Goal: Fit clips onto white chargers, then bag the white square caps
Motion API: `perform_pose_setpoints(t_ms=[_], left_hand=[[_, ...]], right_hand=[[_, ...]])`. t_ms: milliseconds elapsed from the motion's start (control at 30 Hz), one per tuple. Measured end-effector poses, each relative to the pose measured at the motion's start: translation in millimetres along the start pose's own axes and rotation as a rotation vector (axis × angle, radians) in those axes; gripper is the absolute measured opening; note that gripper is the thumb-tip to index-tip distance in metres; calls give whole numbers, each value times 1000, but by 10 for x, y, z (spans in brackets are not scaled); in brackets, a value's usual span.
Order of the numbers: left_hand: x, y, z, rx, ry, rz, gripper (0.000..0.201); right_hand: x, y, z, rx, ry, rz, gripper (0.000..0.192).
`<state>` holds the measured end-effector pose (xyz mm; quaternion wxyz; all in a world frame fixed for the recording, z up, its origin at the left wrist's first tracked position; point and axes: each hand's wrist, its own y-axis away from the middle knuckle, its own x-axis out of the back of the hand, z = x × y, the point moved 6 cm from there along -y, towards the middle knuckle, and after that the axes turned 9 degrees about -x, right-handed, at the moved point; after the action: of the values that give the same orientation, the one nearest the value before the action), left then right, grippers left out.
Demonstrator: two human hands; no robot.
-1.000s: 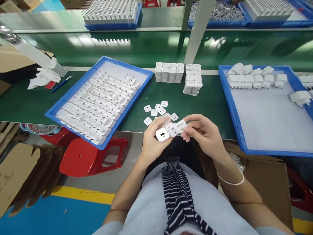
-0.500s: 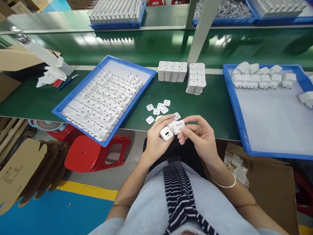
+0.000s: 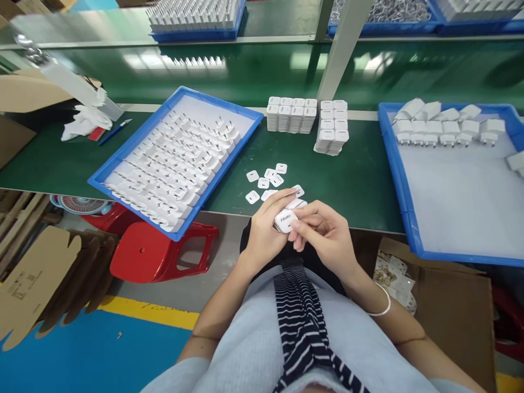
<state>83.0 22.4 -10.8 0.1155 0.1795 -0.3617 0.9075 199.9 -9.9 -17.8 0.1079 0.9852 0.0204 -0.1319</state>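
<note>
head view: the left hand is curled around a small white charger block, and the right hand closes over the same block from the other side, thumb and fingertips pinching its printed face. the block sits between both palms, held just off the near edge of the green bench, above the lap.

judging from this, the grip is mostly fingertips on smooth glossy plastic, so a slip could drop the block to the floor, since nothing lies under it but knees. a skewed press might also seat a part crooked.

just beyond the knuckles lie loose white caps, flat rounded squares scattered on the matte mat. farther back stand stacked white housings in neat rows, boxy with soft corners. to the left a blue tray holds rows of pronged white pieces; to the right another blue tray with a pale foam-like liner holds finished chargers along its far side. a red stool sits below.
</note>
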Motion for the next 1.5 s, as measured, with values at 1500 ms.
perform_pose_setpoints(t_ms=[1500], left_hand=[[-41,16,16,-50,-46,-30,30]], right_hand=[[57,-75,36,-200,37,-30,32]])
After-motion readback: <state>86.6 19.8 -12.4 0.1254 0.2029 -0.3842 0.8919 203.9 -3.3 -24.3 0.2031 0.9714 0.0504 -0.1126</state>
